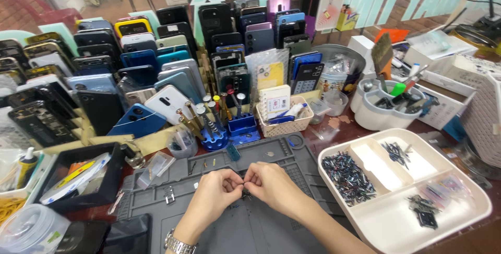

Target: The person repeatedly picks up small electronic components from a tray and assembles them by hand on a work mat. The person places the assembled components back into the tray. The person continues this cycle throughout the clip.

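- Both hands meet over the grey mat [219,222]. Left hand [214,191] and right hand [271,183] have fingertips pinched nearly closed on one tiny dark part [244,185], held just above the mat. Too small for me to say what it is.
- My guess is it's held between both hands because it's so fiddly, and over the mat so anything dropped stays put.
- White tray [386,222] off to the right, three sections: a pile of small dark bits [347,176] in the left one, fewer in the back one, some clear baggies [443,187] and dark pieces in the near one.
- Blue stand [215,140] behind the mat holds screwdrivers [201,116] upright, easy reach.
- Woven basket [284,121] has cards and packets.
- White caddy [378,110] holds pens and tools.
- Rows of phones [130,76] stand at the back.
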